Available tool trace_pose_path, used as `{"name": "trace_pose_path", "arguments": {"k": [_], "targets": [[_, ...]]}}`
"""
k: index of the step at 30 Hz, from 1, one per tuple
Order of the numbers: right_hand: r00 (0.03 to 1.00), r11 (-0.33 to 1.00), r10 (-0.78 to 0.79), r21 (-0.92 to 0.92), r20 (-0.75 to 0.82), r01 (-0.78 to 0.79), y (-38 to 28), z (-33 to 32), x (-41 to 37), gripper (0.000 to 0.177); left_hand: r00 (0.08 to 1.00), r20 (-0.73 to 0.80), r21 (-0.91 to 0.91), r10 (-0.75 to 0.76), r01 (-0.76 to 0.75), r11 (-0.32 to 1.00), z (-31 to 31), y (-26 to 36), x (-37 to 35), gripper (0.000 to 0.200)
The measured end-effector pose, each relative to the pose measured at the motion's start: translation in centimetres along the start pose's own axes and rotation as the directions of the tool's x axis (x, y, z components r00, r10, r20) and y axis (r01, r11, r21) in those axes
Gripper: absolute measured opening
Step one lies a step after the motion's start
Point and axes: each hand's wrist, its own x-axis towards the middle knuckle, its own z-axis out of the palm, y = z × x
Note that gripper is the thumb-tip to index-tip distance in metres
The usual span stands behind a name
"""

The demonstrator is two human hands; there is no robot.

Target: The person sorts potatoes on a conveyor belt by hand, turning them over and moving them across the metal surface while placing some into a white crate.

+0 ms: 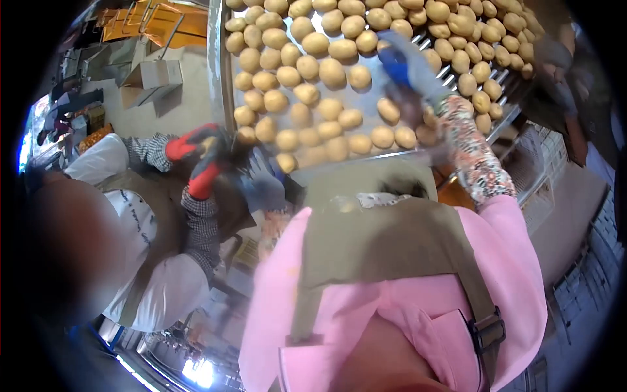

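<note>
My right hand [408, 68], in a grey and blue glove below a floral sleeve, reaches over the potatoes [332, 73] on the metal sorting surface [369, 112]. It is smeared by motion, so its grip cannot be made out. A dark blurred shape lies just below it, beside a single potato [388, 110]. My left hand [262, 181], also in a grey and blue glove, is low at the near left corner of the surface. Its fingers look stretched out, close to a potato [285, 162], and nothing shows in them.
At left a co-worker in checked sleeves holds red and black gloved hands [199, 153] close to my left hand. More potatoes lie on metal rollers [447, 78] at right, where another person stands. A cardboard box [151, 81] and orange frames [153, 23] stand at upper left.
</note>
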Motion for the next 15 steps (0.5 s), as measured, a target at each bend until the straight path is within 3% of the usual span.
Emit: {"name": "trace_pose_path", "arguments": {"k": [1, 2, 3, 4, 5, 6, 7, 8, 9, 10, 11, 12, 13, 14, 15], "targets": [[0.992, 0.99, 0.064, 0.131, -0.109, -0.049, 2.8, -4.5, 4.0, 0.03, 0.999, -0.024, -0.033, 0.028, -0.028, 0.999, 0.7, -0.3, 0.1, 0.062], [0.991, 0.99, 0.065, 0.133, -0.117, -0.049, 2.4, -5.1, 4.8, 0.03, 0.998, -0.036, -0.067, 0.055, -0.057, 0.996, 0.6, 0.0, -0.2, 0.062], [0.938, 0.805, -0.241, -0.592, -0.249, 0.049, 1.9, -5.6, 4.9, 0.035, 0.996, -0.039, -0.099, 0.083, -0.086, 0.991, 0.6, 0.3, -0.8, 0.062], [0.841, 0.164, -0.527, -0.986, -0.12, -0.038, 1.9, -6.1, 4.6, 0.046, 0.993, -0.041, -0.131, 0.113, -0.118, 0.984, 0.5, 0.6, -1.1, 0.062], [0.973, 0.219, -0.191, -0.972, -0.125, -0.082, 2.3, -4.2, 4.5, 0.053, 0.984, -0.064, -0.102, 0.166, -0.172, 0.98, 1.0, 1.6, 0.0, 0.062], [0.963, 0.406, -0.262, -0.913, -0.071, 0.043, 6.3, -1.6, 4.9, 0.06, 0.964, -0.127, -0.126, 0.234, -0.249, 0.96, 1.7, 2.7, 1.9, 0.063], [0.966, 0.093, -0.228, -0.99, -0.124, -0.105, 5.7, 2.8, 3.1, 0.06, 0.946, -0.191, -0.163, 0.263, -0.295, 0.942, 1.5, 4.6, 4.2, 0.058], [1.0, 0.046, -0.017, -0.999, -0.002, -0.002, 1.9, 6.0, 0.6, 0.061, 0.923, -0.254, -0.201, 0.288, -0.342, 0.918, 0.8, 7.0, 6.8, 0.054], [0.983, 0.013, -0.181, -1.0, -0.024, -0.022, 5.5, 8.1, 0.1, 0.064, 0.924, -0.272, -0.3, 0.269, -0.347, 0.889, 0.5, 9.1, 9.6, 0.054], [0.979, 0.161, -0.206, -0.987, -0.008, 0.026, 7.3, 10.3, -1.4, 0.066, 0.927, -0.285, -0.395, 0.242, -0.344, 0.852, 0.3, 11.1, 12.0, 0.055], [0.978, 0.268, -0.179, -0.951, 0.107, 0.153, 9.1, 11.5, -2.9, 0.064, 0.926, -0.287, -0.407, 0.245, -0.349, 0.844, 0.0, 13.1, 13.9, 0.055], [0.949, 0.327, -0.279, -0.915, 0.147, 0.238, 9.4, 12.5, -4.8, 0.059, 0.948, -0.259, -0.52, 0.187, -0.299, 0.8, -0.8, 15.2, 15.4, 0.055], [0.92, 0.202, -0.208, -0.906, 0.332, 0.373, 8.8, 12.5, -7.0, 0.054, 0.967, -0.22, -0.625, 0.127, -0.239, 0.743, -0.2, 16.1, 16.3, 0.056], [0.858, 0.086, -0.108, -0.855, 0.502, 0.511, 8.4, 11.7, -8.6, 0.049, 0.977, -0.109, -0.617, 0.182, -0.211, 0.758, 0.2, 16.2, 16.7, 0.057], [0.854, 0.072, -0.097, -0.852, 0.511, 0.518, 8.6, 10.1, -8.8, 0.049, 0.97, -0.058, -0.541, 0.238, -0.231, 0.809, -1.1, 16.6, 15.8, 0.055]]}}
